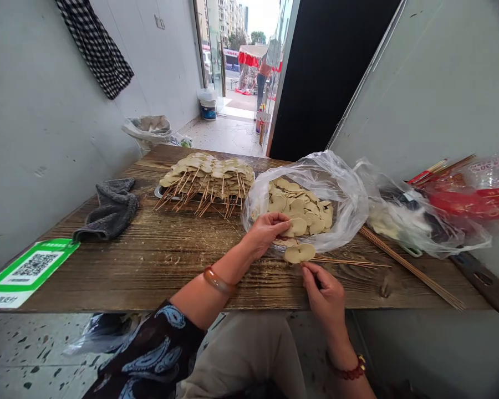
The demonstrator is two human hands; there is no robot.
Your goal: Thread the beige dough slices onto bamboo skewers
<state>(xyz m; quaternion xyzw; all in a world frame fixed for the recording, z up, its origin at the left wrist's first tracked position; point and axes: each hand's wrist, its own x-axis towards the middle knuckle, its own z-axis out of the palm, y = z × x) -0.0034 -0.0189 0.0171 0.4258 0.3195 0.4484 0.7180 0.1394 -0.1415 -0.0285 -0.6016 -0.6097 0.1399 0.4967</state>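
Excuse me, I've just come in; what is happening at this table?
A person's left hand pinches a thin round slice at the open plastic bag, while the right hand holds a skewered piece just below. Loaded skewers are stacked toward the left; bare sticks lie at the right.

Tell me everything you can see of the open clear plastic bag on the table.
The thin, crinkled, see-through plastic bag sits on the dark-brown wooden table, right of the stacked tan slices on wooden skewers. Its mouth gapes open, the crumpled rim rising higher at the far side. Loose, flat, pale-tan round slices are heaped inside, overlapping at various angles. The bare left hand is at its near edge, pinching a slice; whether it touches the film is unclear.
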